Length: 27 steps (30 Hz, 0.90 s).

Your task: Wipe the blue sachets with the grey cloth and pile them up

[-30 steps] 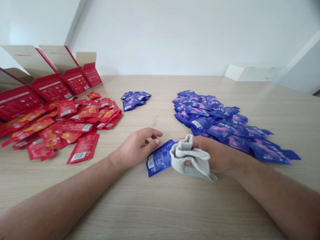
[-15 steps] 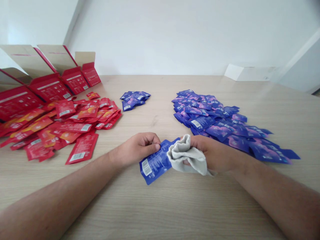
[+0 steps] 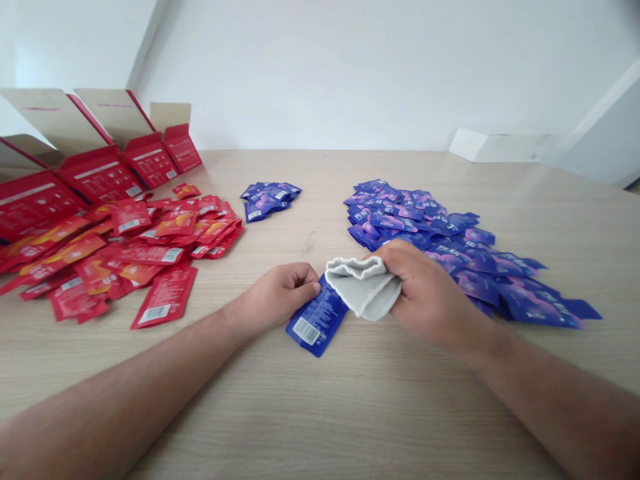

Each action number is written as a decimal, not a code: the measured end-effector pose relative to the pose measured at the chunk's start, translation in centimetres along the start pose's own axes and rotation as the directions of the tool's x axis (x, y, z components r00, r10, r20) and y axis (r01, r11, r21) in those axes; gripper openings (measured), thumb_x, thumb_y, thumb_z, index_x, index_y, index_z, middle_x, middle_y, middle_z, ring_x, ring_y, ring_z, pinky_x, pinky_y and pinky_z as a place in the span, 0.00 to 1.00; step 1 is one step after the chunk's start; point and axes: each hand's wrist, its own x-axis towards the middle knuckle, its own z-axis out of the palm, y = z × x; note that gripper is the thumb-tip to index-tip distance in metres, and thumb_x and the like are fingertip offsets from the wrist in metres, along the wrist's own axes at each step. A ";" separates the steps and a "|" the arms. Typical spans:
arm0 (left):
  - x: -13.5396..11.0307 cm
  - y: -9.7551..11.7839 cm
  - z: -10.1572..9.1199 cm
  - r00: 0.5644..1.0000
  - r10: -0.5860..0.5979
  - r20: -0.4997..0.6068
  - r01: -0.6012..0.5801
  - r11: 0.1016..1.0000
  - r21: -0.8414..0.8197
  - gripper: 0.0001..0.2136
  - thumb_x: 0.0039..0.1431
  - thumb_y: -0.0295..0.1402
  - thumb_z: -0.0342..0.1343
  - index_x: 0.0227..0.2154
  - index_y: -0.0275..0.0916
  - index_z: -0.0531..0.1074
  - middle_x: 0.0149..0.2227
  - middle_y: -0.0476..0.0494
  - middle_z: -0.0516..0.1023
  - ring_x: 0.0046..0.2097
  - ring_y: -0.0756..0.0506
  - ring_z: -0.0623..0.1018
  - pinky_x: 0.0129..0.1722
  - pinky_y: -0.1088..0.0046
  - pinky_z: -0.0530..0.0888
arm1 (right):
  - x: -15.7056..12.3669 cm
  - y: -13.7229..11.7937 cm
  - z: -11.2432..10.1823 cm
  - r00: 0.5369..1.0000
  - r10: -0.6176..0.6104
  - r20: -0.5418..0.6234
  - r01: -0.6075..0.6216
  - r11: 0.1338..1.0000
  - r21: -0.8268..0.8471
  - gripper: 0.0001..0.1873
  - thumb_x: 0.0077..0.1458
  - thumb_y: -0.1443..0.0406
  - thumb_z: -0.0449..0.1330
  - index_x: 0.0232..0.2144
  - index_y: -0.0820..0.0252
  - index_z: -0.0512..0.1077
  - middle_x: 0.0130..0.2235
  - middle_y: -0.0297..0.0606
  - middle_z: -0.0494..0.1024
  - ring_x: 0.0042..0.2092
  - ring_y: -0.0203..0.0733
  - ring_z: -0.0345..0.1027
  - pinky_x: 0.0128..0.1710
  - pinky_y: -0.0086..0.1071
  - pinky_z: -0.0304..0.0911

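Note:
My left hand (image 3: pixel 283 293) is closed on the edge of a blue packet (image 3: pixel 317 323), thumb on top. The packet's printed back with a white barcode faces up. Bunched in my right hand (image 3: pixel 425 287) is a whitish knit cloth (image 3: pixel 365 283) with a ribbed rim, perhaps a glove. It covers the packet's upper right part; whether it touches the packet I cannot tell. Behind my right hand spreads a large pile of blue-purple packets (image 3: pixel 440 227). Farther back lies a small pile of blue packets (image 3: pixel 270 198).
A heap of red-orange packets (image 3: pixel 135 247) covers the left of the wooden table (image 3: pixel 320 413). Behind it stand several red cartons (image 3: pixel 145 160) with raised flaps. A white box (image 3: pixel 500 147) sits at the back right, against the wall.
My right hand has risen with the whitish cloth, back and slightly left. The packet in my left hand has turned and shifted a little to the right. The piles look the same.

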 end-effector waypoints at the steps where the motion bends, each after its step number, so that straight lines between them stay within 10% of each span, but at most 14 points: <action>1: 0.0 0.0 0.0 1.000 -0.001 0.023 0.000 1.000 0.029 0.10 0.56 0.41 0.59 0.30 0.38 0.72 0.22 0.53 0.70 0.22 0.52 0.67 0.22 0.78 0.62 | -0.2 0.0 0.4 1.000 -0.030 -0.005 0.030 1.000 -0.002 0.15 0.55 0.74 0.61 0.45 0.57 0.74 0.40 0.38 0.74 0.44 0.44 0.69 0.44 0.37 0.65; 13: -0.4 0.3 0.7 0.985 -0.014 0.173 0.008 0.999 0.033 0.06 0.55 0.35 0.59 0.32 0.37 0.71 0.27 0.52 0.73 0.28 0.52 0.69 0.25 0.78 0.63 | -1.6 -0.1 3.1 0.989 -0.143 0.023 0.145 0.985 -0.099 0.13 0.59 0.74 0.58 0.46 0.61 0.72 0.45 0.44 0.74 0.48 0.49 0.67 0.49 0.44 0.66; 20: -0.3 0.4 1.1 0.987 -0.016 0.161 0.013 1.000 0.019 0.08 0.59 0.37 0.55 0.31 0.37 0.70 0.25 0.53 0.69 0.26 0.53 0.65 0.25 0.78 0.62 | -2.0 -1.4 3.7 0.923 -0.294 0.249 0.306 0.952 -0.009 0.08 0.64 0.68 0.58 0.44 0.61 0.74 0.42 0.42 0.76 0.46 0.46 0.67 0.47 0.40 0.66; 27: -0.2 0.1 1.1 0.983 -0.023 0.180 0.036 0.997 -0.072 0.08 0.60 0.37 0.55 0.31 0.37 0.68 0.24 0.54 0.67 0.25 0.53 0.64 0.24 0.78 0.61 | -1.7 -0.6 3.4 0.977 -0.128 0.172 0.138 0.989 -0.048 0.10 0.62 0.70 0.60 0.46 0.59 0.74 0.44 0.42 0.76 0.47 0.46 0.68 0.50 0.41 0.65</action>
